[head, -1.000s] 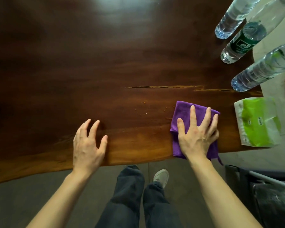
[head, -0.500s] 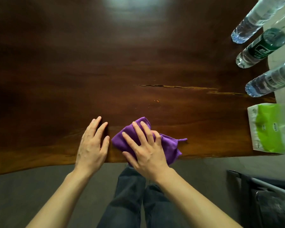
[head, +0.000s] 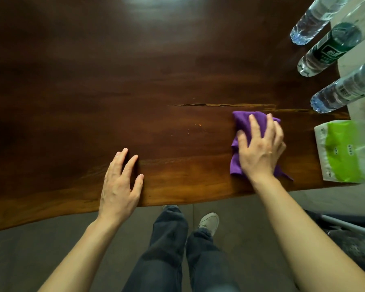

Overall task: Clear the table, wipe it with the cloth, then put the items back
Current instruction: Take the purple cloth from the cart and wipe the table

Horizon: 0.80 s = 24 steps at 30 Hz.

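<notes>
A purple cloth lies bunched on the dark wooden table, near its right end. My right hand presses flat on the cloth, fingers spread over it. My left hand rests palm-down on the table's near edge, holding nothing. A few small crumbs sit on the wood left of the cloth. Three clear water bottles stand at the far right. A green and white tissue pack lies at the right edge.
A long crack runs across the wood just beyond the cloth. My legs and a shoe show on the grey floor below the table edge. A dark bin with a metal bar stands at the lower right.
My right hand swept the cloth left toward my left hand, then back right and a little farther from me. My left hand stayed on the table edge.
</notes>
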Available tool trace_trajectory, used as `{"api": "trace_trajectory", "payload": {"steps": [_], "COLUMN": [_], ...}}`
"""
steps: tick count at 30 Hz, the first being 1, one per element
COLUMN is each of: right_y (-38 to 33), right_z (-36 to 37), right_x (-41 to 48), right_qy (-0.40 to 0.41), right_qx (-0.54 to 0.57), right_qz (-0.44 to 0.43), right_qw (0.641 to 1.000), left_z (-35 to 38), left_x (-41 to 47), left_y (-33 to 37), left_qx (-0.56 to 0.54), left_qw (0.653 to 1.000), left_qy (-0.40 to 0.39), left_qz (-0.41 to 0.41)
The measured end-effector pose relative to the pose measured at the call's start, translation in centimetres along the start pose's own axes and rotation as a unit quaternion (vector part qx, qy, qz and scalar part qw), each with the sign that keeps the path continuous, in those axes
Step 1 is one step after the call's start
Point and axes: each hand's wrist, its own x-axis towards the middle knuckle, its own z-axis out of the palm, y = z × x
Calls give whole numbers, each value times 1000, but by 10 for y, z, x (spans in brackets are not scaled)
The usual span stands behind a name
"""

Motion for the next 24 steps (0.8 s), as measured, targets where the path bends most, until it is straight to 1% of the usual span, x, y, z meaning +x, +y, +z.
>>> {"api": "trace_trajectory", "payload": {"steps": [1, 3, 5, 7, 9, 12, 15, 17, 21, 24], "right_y": [1, -5, -18, -34, -56, -99, -140, -155, -150, -129], "right_z": [0, 0, 2, 5, 9, 16, 24, 28, 31, 27], "right_x": [7, 16, 19, 20, 19, 5, -27, -55, -104, -118], "right_qy": [11, 28, 35, 30, 17, -14, -62, -88, -113, -127], "right_qx": [12, 26, 35, 46, 55, 74, 102, 109, 124, 113], "right_qz": [36, 78, 89, 77, 37, -62, -169, -235, -335, -389], "right_qw": [999, 996, 995, 996, 998, 995, 978, 962, 927, 906], "left_z": [0, 0, -1, -2, -2, -4, -5, -6, -6, -6], "left_x": [0, 1, 2, 1, 1, 0, 1, 0, -1, -2], "left_y": [-1, 0, 0, -1, -2, -4, -6, -8, -8, -8], "left_qx": [0, -3, -2, -1, -6, -28, -48, -59, -95, -89], "left_qw": [1000, 1000, 1000, 1000, 1000, 1000, 999, 998, 995, 996], "left_qy": [0, 0, -2, -8, -11, -6, -1, 1, -1, -6], "left_qz": [-1, -3, -4, -1, 3, 4, -1, -2, -3, -4]}}
